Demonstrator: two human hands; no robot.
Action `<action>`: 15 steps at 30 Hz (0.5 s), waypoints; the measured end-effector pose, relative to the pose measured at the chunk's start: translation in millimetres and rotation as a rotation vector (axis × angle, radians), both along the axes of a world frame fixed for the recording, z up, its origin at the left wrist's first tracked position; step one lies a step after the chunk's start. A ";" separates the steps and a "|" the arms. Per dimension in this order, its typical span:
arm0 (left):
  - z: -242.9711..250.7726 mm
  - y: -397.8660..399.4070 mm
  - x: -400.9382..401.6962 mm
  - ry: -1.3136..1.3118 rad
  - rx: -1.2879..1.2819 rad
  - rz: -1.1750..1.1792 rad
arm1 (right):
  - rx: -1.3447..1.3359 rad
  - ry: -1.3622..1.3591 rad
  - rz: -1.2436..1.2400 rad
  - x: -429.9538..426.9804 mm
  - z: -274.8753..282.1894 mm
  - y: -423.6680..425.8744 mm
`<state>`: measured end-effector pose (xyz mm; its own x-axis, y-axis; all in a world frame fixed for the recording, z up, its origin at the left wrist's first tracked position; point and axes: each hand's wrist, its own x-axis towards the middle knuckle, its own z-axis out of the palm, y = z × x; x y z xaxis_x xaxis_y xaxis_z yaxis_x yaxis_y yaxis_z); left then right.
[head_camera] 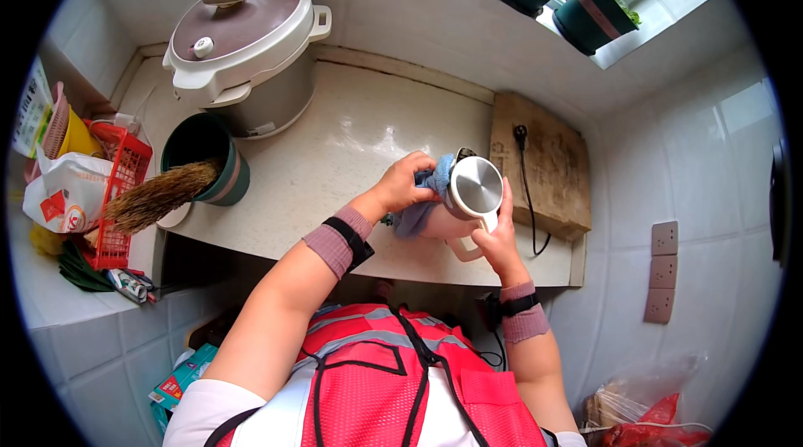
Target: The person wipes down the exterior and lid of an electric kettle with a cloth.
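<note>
An electric kettle [480, 187] is tilted over the counter, with its round metal base plate facing up towards me. My right hand [499, 237] grips it at the white handle, on the right side. Bunched in my left hand [406, 182] is a blue cloth [436, 178], pressed against the left side of the kettle by its base. Part of the cloth hangs below my fingers. Just under the kettle shows a pink rounded body [446, 224] with a pale handle; whether it is the same vessel I cannot tell.
A large pressure cooker [270, 96] stands at the back left, beside a green pot [232, 180] holding a straw brush [160, 196]. A wooden board [564, 165] with a black plug and cord lies right. Potted plants [593, 17] line the sill; a red basket [128, 158] sits left.
</note>
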<state>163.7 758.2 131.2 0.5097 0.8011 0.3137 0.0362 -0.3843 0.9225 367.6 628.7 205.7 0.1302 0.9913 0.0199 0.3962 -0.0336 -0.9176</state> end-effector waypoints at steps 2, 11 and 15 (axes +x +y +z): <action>-5.0 6.2 -0.3 -0.055 -0.099 -0.041 | -0.001 0.018 0.001 0.4 -2.7 0.5; -58.4 -2.6 -9.2 -0.217 -0.602 0.255 | 0.012 0.047 -0.044 -1.8 -7.2 0.9; -75.4 -1.1 -44.3 -0.164 -0.647 0.266 | 0.016 0.072 -0.077 -4.4 -6.8 0.3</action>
<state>119.4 757.1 55.8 0.2581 0.9429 -0.2107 -0.1058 0.2443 0.9639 363.2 629.1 198.9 0.2075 0.9779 0.0235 0.3257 -0.0464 -0.9443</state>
